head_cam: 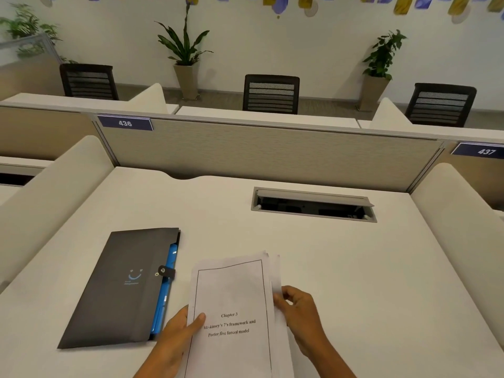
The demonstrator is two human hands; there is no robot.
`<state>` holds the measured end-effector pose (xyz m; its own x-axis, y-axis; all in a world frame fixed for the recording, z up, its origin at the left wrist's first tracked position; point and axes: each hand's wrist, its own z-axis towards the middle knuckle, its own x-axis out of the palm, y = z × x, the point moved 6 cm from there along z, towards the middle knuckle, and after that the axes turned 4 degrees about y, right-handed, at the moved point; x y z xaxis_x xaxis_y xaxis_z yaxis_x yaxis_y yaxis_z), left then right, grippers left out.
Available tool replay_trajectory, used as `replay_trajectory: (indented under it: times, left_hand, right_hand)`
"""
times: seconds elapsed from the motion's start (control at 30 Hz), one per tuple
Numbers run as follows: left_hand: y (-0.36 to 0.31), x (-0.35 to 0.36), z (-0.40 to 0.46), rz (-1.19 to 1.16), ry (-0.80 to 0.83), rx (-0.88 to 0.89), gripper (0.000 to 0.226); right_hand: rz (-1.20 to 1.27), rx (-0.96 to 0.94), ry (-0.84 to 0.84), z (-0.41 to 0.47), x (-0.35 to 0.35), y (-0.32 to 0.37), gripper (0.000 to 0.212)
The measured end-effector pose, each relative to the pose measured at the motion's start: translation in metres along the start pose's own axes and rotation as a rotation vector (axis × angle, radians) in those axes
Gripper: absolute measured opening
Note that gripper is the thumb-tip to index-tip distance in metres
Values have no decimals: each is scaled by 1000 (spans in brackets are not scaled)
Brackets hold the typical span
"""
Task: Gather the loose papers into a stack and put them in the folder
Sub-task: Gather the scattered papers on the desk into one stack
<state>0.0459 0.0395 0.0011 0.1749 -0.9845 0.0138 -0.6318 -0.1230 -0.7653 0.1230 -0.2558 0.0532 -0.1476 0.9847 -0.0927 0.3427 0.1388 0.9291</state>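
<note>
White papers (231,301), thin and limp, pinched at opposite side edges by left hand (174,339) and right hand (302,315), beside the closed dark folder (120,290) at left.

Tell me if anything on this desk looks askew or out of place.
The papers held by both hands aren't squared: sheet edges fan out past the top page's right side. The dark folder lies angled, blue contents showing.
</note>
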Motion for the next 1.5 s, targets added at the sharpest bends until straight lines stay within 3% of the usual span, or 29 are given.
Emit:
replay_trajectory:
  times: [0.3,0.4,0.47,0.53,0.57,0.63,0.73,0.9,1.1,1.3,1.4,1.5]
  left_hand:
    - [27,-13,1,22,14,-93,44]
    - [26,-20,-3,106,-10,-65,44]
    - [23,-26,-7,127,-42,-25,42]
    - [23,-34,-11,142,-93,14,44]
    - [24,-39,-12,132,-123,30,46]
    - [27,-48,-14,105,-175,47,46]
    - [28,-58,-17,76,-225,70,42]
    - [25,-70,-21,95,-274,82,34]
    - [23,-68,-14,37,-275,77,37]
    - [14,-53,-7,-12,-236,88,41]
    - [7,-43,-7,-26,-219,94,42]
    - [6,-36,-5,-6,-204,84,47]
  right_hand:
    - [20,82,197,-4,39,-9,16]
    - [-27,133,212,12,41,-10,40]
    - [-166,88,124,30,36,-6,40]
    - [-442,-66,41,47,30,7,22]
    - [-591,-149,59,55,32,13,24]
    - [-836,-228,173,72,40,16,64]
    - [-1066,-188,312,94,45,9,114]
    - [-1267,-123,447,105,51,-3,138]
    - [-1310,-186,374,95,47,-8,133]
    - [-1052,-150,201,75,30,-23,113]
    - [-834,-86,126,62,21,-36,97]
    - [-628,-52,53,51,11,-44,63]
